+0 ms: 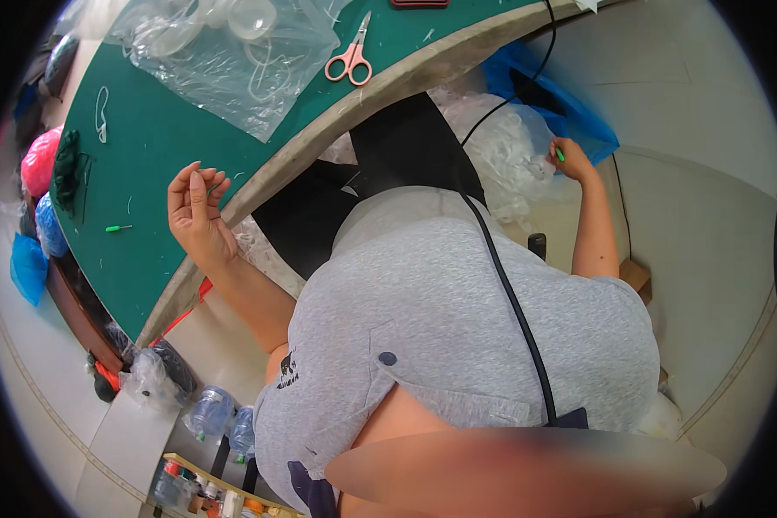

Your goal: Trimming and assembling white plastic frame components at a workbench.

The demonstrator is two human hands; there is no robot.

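My left hand (198,211) is raised over the near edge of the green table (160,142), palm turned up. Its fingers are loosely curled and a little apart, with nothing visible in them. Off to the right and lower than the tabletop, my right hand (571,159) is closed around a small green-handled tool (560,154); the tool's tip cannot be made out. That hand is beside a clear plastic bag (501,142) of whitish pieces and a blue bag (591,129). A similar green-handled tool (116,229) with a thin tip lies on the table, left of my left hand.
Pink-handled scissors (350,65) lie near the table edge, beside a clear plastic bag (259,99) with round clear items. A white loop (102,112) and dark green material (66,168) lie further left. A black cable (514,302) runs down across my body.
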